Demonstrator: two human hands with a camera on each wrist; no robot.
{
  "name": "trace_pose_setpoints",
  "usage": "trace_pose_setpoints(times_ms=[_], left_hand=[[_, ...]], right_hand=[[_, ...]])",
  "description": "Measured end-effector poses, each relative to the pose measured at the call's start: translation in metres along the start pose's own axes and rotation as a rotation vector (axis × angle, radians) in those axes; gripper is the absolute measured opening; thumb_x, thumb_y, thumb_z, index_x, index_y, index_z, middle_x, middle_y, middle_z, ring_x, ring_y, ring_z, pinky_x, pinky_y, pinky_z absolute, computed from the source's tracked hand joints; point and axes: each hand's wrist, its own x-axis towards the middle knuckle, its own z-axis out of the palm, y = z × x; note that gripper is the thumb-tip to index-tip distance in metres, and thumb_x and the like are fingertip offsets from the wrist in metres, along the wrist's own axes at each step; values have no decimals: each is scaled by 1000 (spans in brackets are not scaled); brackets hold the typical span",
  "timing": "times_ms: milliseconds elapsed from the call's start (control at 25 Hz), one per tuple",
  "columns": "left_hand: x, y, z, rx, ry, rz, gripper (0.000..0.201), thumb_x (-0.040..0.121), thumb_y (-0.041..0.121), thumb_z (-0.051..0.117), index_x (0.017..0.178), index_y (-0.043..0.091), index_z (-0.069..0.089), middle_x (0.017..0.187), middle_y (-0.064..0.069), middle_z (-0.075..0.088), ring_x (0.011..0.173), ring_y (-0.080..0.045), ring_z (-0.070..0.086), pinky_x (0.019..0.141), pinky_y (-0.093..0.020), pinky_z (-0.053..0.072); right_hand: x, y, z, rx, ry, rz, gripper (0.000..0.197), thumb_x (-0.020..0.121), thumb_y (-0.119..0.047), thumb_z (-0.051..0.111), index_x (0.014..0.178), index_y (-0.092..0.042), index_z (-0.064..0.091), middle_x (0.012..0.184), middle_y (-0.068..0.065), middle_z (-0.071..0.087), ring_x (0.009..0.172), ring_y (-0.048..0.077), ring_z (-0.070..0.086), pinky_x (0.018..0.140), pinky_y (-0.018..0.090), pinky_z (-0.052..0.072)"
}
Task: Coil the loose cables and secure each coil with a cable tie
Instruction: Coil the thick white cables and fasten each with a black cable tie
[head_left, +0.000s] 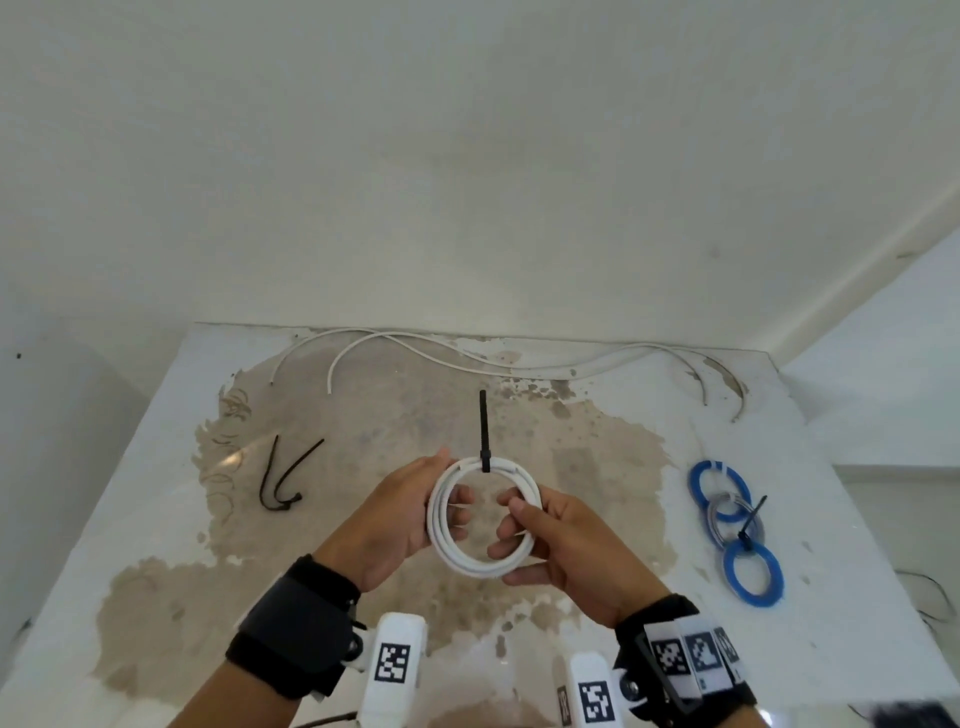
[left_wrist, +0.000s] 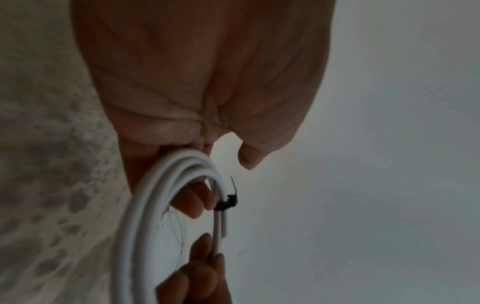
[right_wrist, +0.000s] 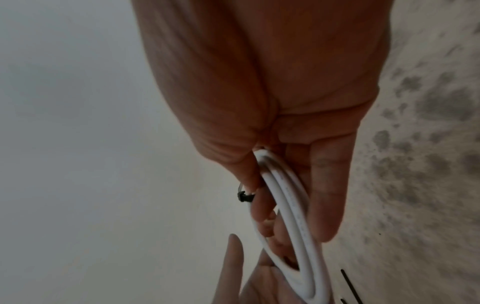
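Observation:
I hold a white cable coil (head_left: 467, 558) upright over the middle of the table. A black cable tie (head_left: 484, 431) is fastened round its top, tail sticking up. My left hand (head_left: 410, 514) grips the coil's left side, fingers curled through the ring. My right hand (head_left: 550, 540) grips the right side, thumb on the front. In the left wrist view the coil (left_wrist: 145, 205) and the tie's head (left_wrist: 228, 202) show under my fingers. The right wrist view shows the coil (right_wrist: 293, 216) in my right fingers and the tie head (right_wrist: 243, 197).
Two loose white cables (head_left: 467, 356) lie along the table's far edge. Black cable ties (head_left: 283, 478) lie at the left. At the right sit blue and grey coils (head_left: 735, 530) bound by a black tie. The table top (head_left: 130, 519) is white with worn brown patches.

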Motion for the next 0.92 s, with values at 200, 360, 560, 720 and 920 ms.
trace_pose_setpoints(times_ms=[200, 360, 560, 720, 920], left_hand=[[3, -23, 14, -229, -86, -34, 24, 105, 20, 45, 110, 2, 59, 68, 0, 51, 56, -12, 52, 68, -33, 56], [15, -20, 28, -378, -68, 0, 18, 105, 19, 42, 108, 6, 55, 65, 4, 46, 49, -6, 42, 58, -28, 51], [44, -28, 47, -231, -23, -19, 27, 107, 25, 42, 112, 6, 60, 74, -1, 58, 62, -14, 57, 66, -32, 56], [99, -61, 54, 559, 142, -36, 37, 104, 41, 47, 129, 16, 56, 123, -3, 64, 105, -21, 62, 93, -39, 51], [170, -115, 19, 1411, 194, -68, 85, 87, 52, 64, 155, 23, 23, 164, -10, 16, 152, -32, 13, 119, -43, 21]], right_hand=[[-11, 15, -6, 204, 113, 12, 28, 104, -26, 54, 124, -9, 64, 89, 6, 71, 85, 22, 74, 68, 37, 63], [-15, 28, -13, 454, 132, 53, 28, 97, -26, 61, 118, -8, 65, 109, 11, 73, 99, 27, 72, 82, 46, 60], [-16, 32, -40, 580, 116, -49, 16, 93, -21, 63, 108, -15, 67, 103, 4, 72, 93, 20, 69, 78, 36, 55], [-4, 37, -94, 171, 212, -85, 13, 102, -21, 57, 105, -14, 68, 93, -1, 71, 83, 12, 64, 80, 31, 51], [33, 61, -180, -512, 388, -111, 12, 100, -28, 56, 103, -25, 68, 83, -8, 67, 67, 7, 56, 59, 15, 43]])
